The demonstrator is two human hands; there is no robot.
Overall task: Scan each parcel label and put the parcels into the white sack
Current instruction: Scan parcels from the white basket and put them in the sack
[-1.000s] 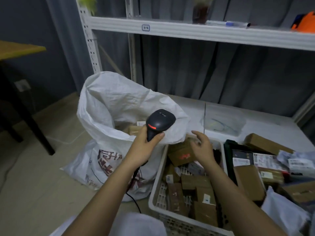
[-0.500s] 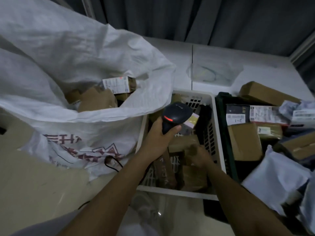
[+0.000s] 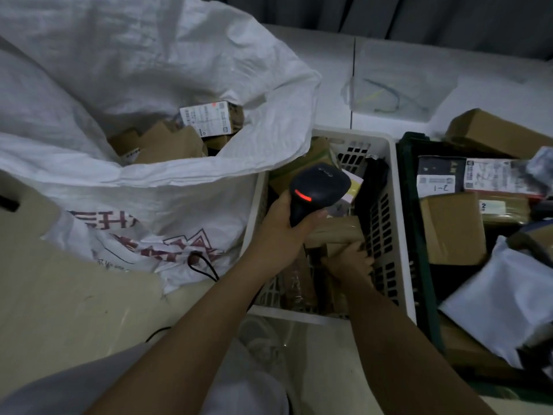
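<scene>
Single head view, steeply downward, close over white basket (image 3: 402,223)

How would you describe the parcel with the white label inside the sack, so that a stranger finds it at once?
Start at the big white woven sack with red print, left of the white slotted plastic crate. Look into its open mouth, at the far side. The brown cardboard parcel there shows a large white printed label facing up; the plain brown parcels before it show at most a narrow strip.

Left hand (image 3: 281,232) curled in a grip, right hand (image 3: 348,260) reaching down, fingers bent.
</scene>
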